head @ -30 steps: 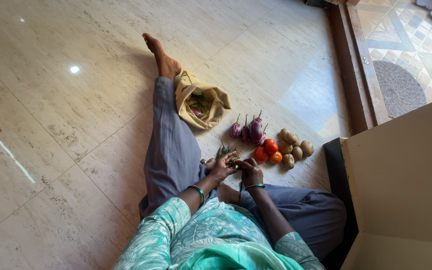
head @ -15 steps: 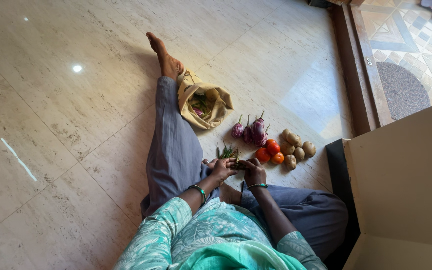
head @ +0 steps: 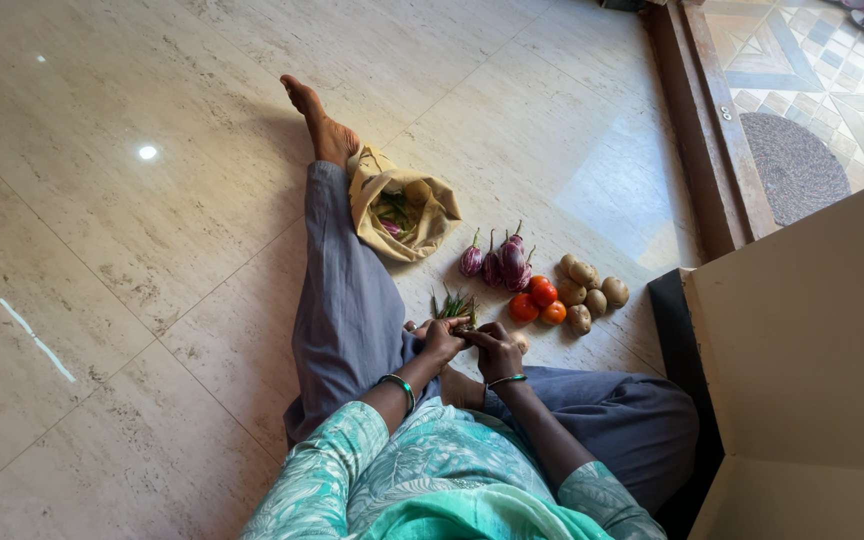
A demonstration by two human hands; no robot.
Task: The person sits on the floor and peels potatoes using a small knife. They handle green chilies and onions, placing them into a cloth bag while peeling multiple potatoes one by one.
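I sit on a marble floor with one leg stretched out. My left hand [head: 440,338] and my right hand [head: 497,350] meet in front of me, both pinching a small bunch of green chillies [head: 455,306] that lies on the floor. Just beyond the hands are purple brinjals [head: 497,262], red tomatoes [head: 537,300] and brown potatoes [head: 589,288] in small groups.
A tan cloth bag [head: 402,212] with vegetables inside lies open by my outstretched leg [head: 337,280]. A cream cabinet or box [head: 812,340] rises at the right. A wooden door threshold [head: 697,120] and a round mat [head: 794,165] are at the far right.
My hands have drawn slightly closer together over the chillies. The view has shifted a little; the vegetables and bag stay in place.
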